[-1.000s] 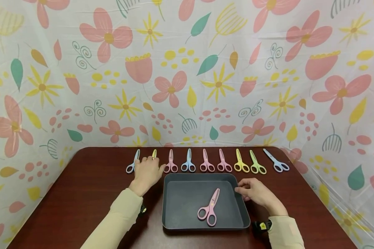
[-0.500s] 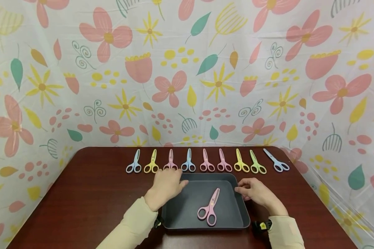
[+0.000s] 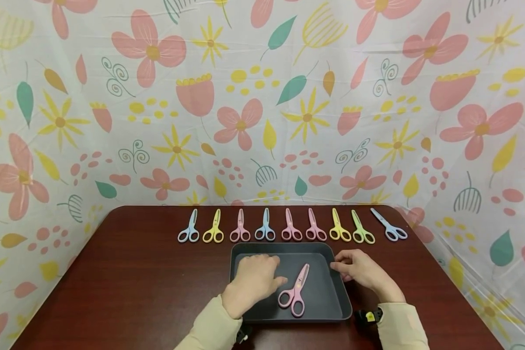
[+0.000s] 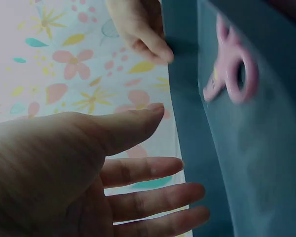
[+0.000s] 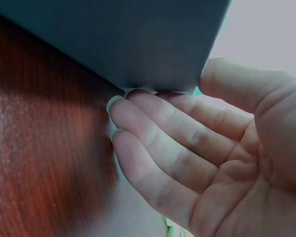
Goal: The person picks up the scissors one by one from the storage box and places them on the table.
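Note:
My left hand (image 3: 253, 279) hangs over the left part of a dark grey baking tray (image 3: 321, 253). Its fingers and thumb are extended with nothing between them, as the left wrist view also shows. A pair of pink scissors (image 3: 298, 288) lies in the tray, right of that hand, blades pointing away; its pink handle shows in the left wrist view. At the tray's right side, my right hand (image 3: 360, 272) holds the rim: the thumb laps over the edge. In the right wrist view its fingers (image 5: 153, 116) bear against the outer wall.
Behind the tray, several scissors stand in a row along the far table edge, from blue scissors (image 3: 192, 223) at left, through pink scissors (image 3: 313, 222), to light blue scissors (image 3: 381, 218) at right. The dark wood table (image 3: 135, 272) meets a flowered cloth (image 3: 262, 97).
My left hand has moved from the yellow scissors in the row, rightward and nearer, to over the tray. Every pair of scissors stays in place; my right hand keeps to the rim.

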Demonstrator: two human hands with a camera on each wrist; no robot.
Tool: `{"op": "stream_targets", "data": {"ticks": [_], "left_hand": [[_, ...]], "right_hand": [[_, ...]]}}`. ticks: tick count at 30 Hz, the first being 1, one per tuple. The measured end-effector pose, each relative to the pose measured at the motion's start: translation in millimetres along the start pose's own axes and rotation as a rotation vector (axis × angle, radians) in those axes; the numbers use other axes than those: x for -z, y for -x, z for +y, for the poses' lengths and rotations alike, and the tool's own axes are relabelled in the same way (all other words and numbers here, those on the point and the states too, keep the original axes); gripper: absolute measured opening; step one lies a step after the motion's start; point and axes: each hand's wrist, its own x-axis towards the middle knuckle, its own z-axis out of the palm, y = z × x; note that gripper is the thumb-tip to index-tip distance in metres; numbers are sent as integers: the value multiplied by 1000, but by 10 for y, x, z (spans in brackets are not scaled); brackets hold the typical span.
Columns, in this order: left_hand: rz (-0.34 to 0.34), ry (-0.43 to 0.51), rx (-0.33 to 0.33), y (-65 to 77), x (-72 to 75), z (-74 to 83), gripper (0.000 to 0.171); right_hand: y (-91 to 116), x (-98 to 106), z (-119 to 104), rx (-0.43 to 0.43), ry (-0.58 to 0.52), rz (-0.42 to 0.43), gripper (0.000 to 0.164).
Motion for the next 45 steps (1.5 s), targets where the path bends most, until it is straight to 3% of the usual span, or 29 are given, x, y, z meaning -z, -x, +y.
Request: {"op": "stream_targets", "data": {"ticks": [11,15,24,31,45], "left_hand": [[26,86,-49,41,-202,340,29],[10,54,-46,48,-240,413,38],[69,-53,-11,98,-338,463,31],[39,-118,19,136,-424,505,33],[-19,-155,91,96,-486,507,52]], "right_hand": [[2,11,5,19,0,-2,16],[5,18,11,21,9,2,17],[8,13,18,19,5,-9,18],[10,-2,26,24,5,-6,16],[-5,5,24,25,17,-1,18]]}}
